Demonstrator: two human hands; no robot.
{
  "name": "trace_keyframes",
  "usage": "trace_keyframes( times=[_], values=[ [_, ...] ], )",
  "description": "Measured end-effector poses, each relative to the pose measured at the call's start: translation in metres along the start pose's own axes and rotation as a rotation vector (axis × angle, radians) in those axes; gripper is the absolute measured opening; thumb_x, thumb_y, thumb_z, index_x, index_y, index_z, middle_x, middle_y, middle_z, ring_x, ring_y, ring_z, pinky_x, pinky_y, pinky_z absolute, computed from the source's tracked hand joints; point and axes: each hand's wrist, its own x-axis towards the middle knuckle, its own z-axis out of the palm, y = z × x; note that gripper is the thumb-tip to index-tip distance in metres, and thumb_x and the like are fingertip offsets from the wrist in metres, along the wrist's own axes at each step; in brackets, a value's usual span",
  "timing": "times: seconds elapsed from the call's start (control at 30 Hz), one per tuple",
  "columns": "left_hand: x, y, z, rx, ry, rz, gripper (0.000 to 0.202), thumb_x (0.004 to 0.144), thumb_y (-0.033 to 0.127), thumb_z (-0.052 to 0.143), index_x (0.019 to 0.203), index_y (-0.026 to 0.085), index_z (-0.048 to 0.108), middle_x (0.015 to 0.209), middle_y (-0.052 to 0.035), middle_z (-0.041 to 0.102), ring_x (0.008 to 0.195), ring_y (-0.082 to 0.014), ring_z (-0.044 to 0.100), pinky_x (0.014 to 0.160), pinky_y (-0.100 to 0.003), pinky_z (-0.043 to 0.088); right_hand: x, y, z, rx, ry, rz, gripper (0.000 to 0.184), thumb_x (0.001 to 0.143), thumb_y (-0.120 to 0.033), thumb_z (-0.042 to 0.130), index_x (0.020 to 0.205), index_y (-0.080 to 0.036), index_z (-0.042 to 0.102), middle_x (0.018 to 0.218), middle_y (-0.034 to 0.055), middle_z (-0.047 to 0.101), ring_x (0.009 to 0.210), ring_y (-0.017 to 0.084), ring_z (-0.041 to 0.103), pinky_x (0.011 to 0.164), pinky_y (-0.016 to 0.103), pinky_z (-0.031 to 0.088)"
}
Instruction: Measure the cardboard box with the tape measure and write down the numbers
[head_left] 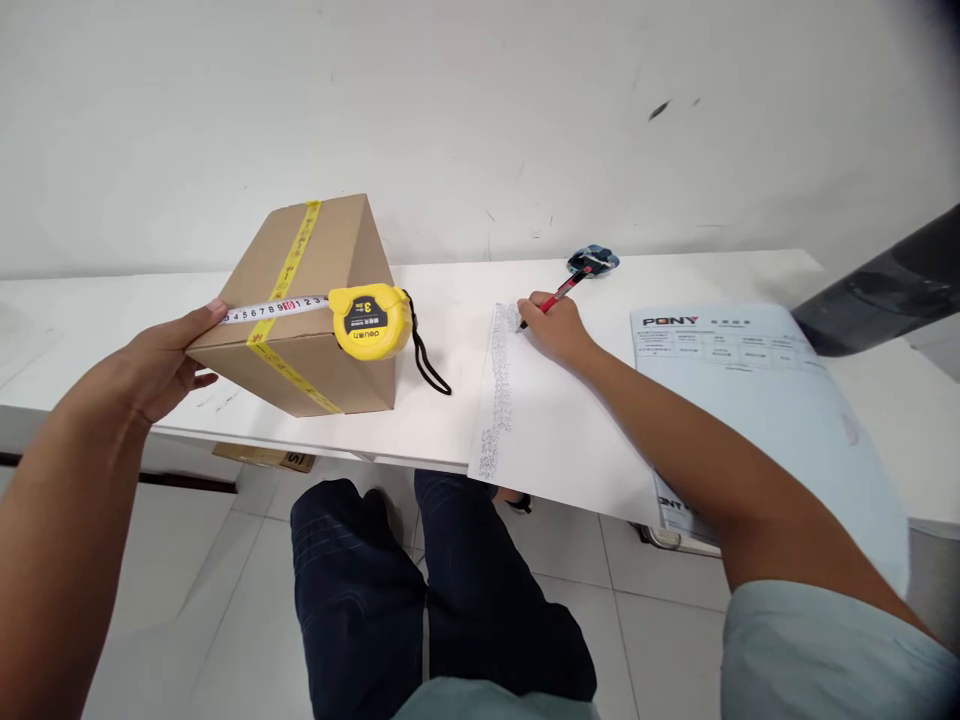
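My left hand (pixel 169 360) grips the left edge of a closed cardboard box (pixel 322 270), its thumb pressing the end of a tape measure's blade (pixel 277 308) onto the top. The blade runs across to the yellow tape measure (pixel 371 322), which rests at the box's right edge with a black strap (pixel 429 362) hanging off it. Yellow printed packing tape (pixel 296 255) crosses the box. To the right, my right hand (pixel 555 325) is closed around a red and black pen (pixel 562 290), its tip on a white paper sheet (pixel 577 430) with dense small writing along the left side.
A pale blue printed plastic bag (pixel 750 400) lies to the right under my forearm, near a black cylindrical object (pixel 885 285). A dark patterned item (pixel 592 260) sits against the wall. The narrow white table (pixel 442 430) ends close to my legs; a flat cardboard piece (pixel 262 457) shows below.
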Motion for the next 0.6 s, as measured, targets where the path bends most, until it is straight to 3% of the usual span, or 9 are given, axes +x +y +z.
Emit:
trace_keyframes(
  times=[0.13, 0.33, 0.6],
  values=[
    [0.000, 0.002, -0.006, 0.023, -0.097, 0.039, 0.065, 0.075, 0.072, 0.072, 0.123, 0.027, 0.069, 0.111, -0.0020, 0.075, 0.104, -0.0228, 0.063, 0.082, -0.030, 0.058, -0.001, -0.002, -0.001, -0.003, 0.012, 0.001, 0.042, 0.088, -0.024, 0.056, 0.054, -0.024, 0.031, 0.051, -0.0065, 0.030, 0.057, 0.013, 0.031, 0.059, 0.030, 0.028],
    [0.003, 0.005, -0.017, 0.112, -0.143, 0.053, 0.055, 0.084, 0.069, 0.065, 0.112, 0.023, 0.072, 0.105, -0.0019, 0.076, 0.098, -0.0209, 0.064, 0.089, -0.029, 0.059, 0.001, 0.000, 0.000, -0.029, 0.028, 0.011, 0.045, 0.090, -0.025, 0.055, 0.054, -0.025, 0.027, 0.051, -0.0064, 0.030, 0.056, 0.013, 0.030, 0.060, 0.030, 0.028],
    [0.002, 0.003, -0.020, 0.218, -0.049, 0.111, 0.049, 0.084, 0.071, 0.062, 0.089, 0.023, 0.071, 0.089, -0.0005, 0.074, 0.095, -0.0204, 0.063, 0.084, -0.025, 0.058, 0.001, 0.001, -0.001, -0.044, 0.028, 0.018, 0.042, 0.087, -0.025, 0.054, 0.055, -0.025, 0.027, 0.051, -0.0066, 0.029, 0.055, 0.013, 0.030, 0.058, 0.029, 0.028]
  ],
)
